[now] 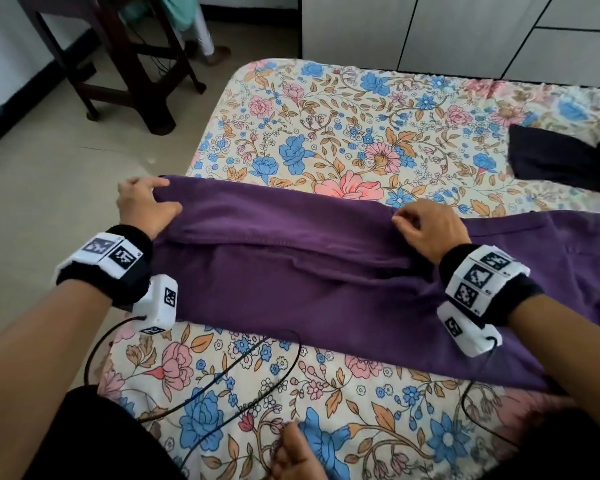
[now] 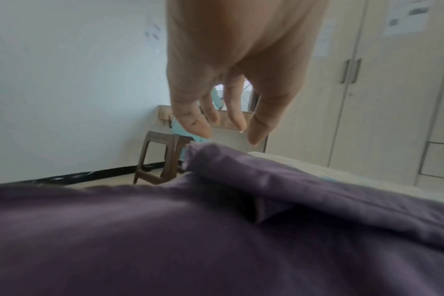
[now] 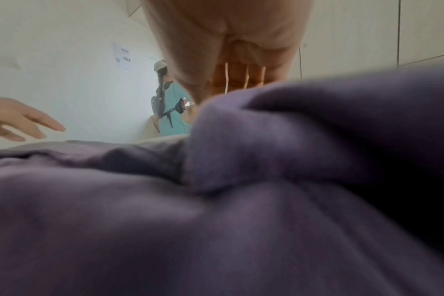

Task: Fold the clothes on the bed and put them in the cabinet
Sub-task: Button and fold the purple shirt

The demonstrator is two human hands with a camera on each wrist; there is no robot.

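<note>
A: Head view looks steeply down over the bed from above, forearms in frame.

B: Both wrist views sit low, close against the purple garment, facing the far wall; all three share it.

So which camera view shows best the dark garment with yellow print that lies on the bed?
The head view. Only there the dark garment shows, at the right edge, lying on the floral bed beyond the purple garment. Both wrist views show mostly purple cloth, fingers and the room; the dark garment is absent.

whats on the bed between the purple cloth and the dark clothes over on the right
Nothing: only bare floral bedsheet separates the purple garment from the dark clothes, as the head view shows.
</note>
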